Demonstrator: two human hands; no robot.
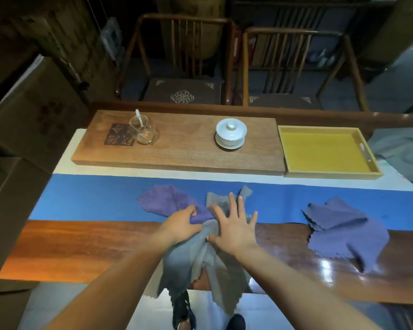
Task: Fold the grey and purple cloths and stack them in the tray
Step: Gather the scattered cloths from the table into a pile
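Wooden board (177,148) at table's far side. On it, left: glass pitcher (144,129) holding white spoon (138,116), beside dark coaster (119,137). On it, right: white lidded gaiwan (230,133). Behind board: 2 wooden chairs (184,67).

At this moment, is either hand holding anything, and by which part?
The left hand grips the crumpled grey cloth and the purple cloth together at their bunched meeting point. The right hand presses flat on the grey cloth, gripping nothing.

grey cloth (200,260): soft matt fabric | table (81,248): glossy polished wood | tray (329,176): matt pale wood
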